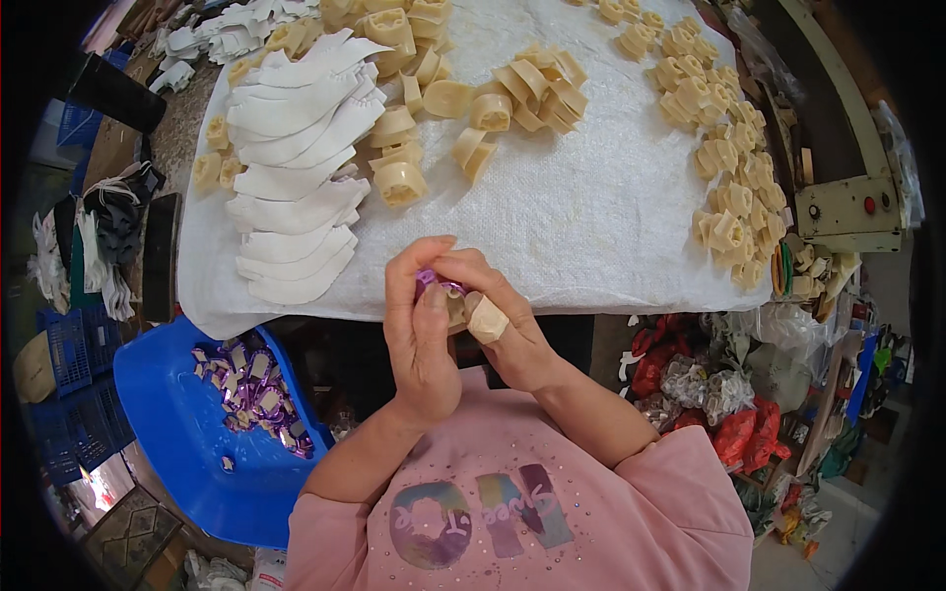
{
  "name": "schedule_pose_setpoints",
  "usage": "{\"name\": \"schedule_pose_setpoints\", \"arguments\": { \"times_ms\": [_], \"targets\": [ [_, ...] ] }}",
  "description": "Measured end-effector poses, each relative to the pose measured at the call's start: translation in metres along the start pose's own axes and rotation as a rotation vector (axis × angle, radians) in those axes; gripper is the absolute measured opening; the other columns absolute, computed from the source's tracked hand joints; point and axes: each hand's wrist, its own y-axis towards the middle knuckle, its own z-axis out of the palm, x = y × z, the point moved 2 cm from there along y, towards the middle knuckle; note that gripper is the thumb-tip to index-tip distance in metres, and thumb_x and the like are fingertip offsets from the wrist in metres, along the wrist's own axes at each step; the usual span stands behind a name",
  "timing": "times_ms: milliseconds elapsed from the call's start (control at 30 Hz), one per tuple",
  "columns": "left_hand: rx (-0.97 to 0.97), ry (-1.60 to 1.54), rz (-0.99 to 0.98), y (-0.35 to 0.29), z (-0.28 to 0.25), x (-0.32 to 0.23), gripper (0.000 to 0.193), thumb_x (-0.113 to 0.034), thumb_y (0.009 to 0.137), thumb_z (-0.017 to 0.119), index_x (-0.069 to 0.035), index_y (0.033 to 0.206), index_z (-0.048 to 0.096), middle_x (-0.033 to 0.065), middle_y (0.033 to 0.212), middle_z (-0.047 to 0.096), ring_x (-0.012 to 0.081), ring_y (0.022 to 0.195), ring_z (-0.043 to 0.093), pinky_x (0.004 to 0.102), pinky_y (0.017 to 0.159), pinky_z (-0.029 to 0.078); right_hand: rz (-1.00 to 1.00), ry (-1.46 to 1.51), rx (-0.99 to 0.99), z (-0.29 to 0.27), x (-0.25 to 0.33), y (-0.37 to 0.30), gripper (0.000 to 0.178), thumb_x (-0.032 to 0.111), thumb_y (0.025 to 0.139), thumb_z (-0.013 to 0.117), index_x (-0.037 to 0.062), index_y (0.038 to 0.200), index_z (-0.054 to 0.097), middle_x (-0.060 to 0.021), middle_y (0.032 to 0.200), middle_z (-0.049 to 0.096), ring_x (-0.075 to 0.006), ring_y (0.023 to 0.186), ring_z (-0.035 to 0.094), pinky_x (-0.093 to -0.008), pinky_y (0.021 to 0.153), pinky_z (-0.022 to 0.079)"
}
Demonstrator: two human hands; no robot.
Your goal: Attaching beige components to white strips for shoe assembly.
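Observation:
Just in front of the table edge, my left hand (419,345) and my right hand (514,340) close together around a small heel-shaped piece (441,286) with a shiny purple covering. Part of its beige body shows between my thumbs; the rest is hidden by my fingers. A pale block-like cover or wrap (488,321) sits at my right thumb. Beyond my hands, curved white cut sheets (296,182) overlap in a column on the table. Beige plastic heel-shaped pieces (399,182) lie beside them.
A white woven sheet (552,236) covers the table. More beige pieces (729,197) line its right side. At lower left, a blue plastic scoop-shaped bin (187,443) holds purple-covered pieces (256,389). Red and clear plastic bags (759,433) crowd the right. Black-and-white gloves (113,217) hang at left.

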Motion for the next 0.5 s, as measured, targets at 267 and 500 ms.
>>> {"name": "schedule_pose_setpoints", "arguments": {
  "times_ms": [267, 500],
  "targets": [
    [0.144, 0.014, -0.075, -0.001, -0.004, 0.003, 0.049, -0.027, 0.096, 0.037, -0.006, 0.138, 0.024, 0.0065, 0.109, 0.047, 0.0099, 0.091, 0.047, 0.0244, 0.078, 0.040, 0.038, -0.293, -0.053, -0.004, 0.007, 0.001, 0.033, 0.013, 0.092, 0.042, 0.0012, 0.122, 0.050, -0.0131, 0.102, 0.052, -0.0242, 0.092, 0.051, -0.0309, 0.084, 0.040],
    [0.293, -0.169, -0.120, 0.009, -0.013, -0.004, 0.081, -0.054, 0.093, 0.037, -0.001, 0.144, 0.004, 0.0149, 0.118, 0.048, 0.0170, 0.092, 0.053, 0.0281, 0.079, 0.043, 0.087, -0.442, -0.143, -0.017, 0.025, 0.018, 0.035, 0.027, 0.091, 0.055, 0.0022, 0.116, 0.054, -0.0108, 0.084, 0.050, -0.0206, 0.068, 0.054, -0.0344, 0.060, 0.046]
  ]
}}
